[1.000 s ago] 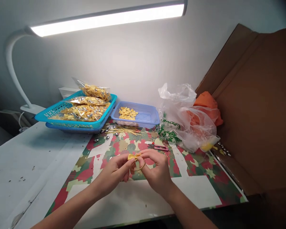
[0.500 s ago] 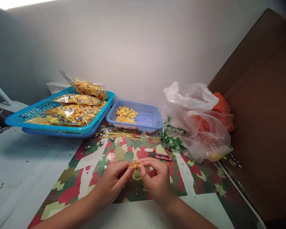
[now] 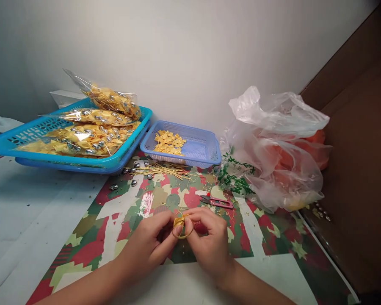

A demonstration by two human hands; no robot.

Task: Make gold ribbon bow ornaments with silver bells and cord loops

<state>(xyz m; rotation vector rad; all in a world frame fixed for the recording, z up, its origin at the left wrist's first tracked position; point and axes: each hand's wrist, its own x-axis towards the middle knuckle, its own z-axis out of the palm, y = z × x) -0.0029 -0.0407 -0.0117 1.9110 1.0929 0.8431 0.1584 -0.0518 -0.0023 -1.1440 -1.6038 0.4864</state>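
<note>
Low over the table's middle, my left hand (image 3: 150,239) pinches a small folded piece of yellow ribbon (image 3: 179,221) between thumb and forefinger. My right hand (image 3: 210,241) grips the same piece from the other side, fingertips closed. A loop of gold cord (image 3: 184,237) hangs under the ribbon between both thumbs, and a thin strand runs up from it. How the cord crosses the ribbon is partly hidden by my fingers. Just beyond my right hand lie red-handled thread snips (image 3: 220,203). Further off is a bundle of gold cords (image 3: 169,170).
A blue basket (image 3: 114,161) at left holds clear bags of yellow bows with silver pieces. Small yellow bows (image 3: 168,146) fill part of a purple-blue basket (image 3: 206,163). Several silver beads (image 3: 133,183) lie loose. A plastic bag (image 3: 273,127) and cardboard (image 3: 352,148) stand at right.
My view has shifted slightly. Both hands still hold the ribbon and cord; the fingertips have moved a little, and more of the yellow ribbon shows above the left thumb.
</note>
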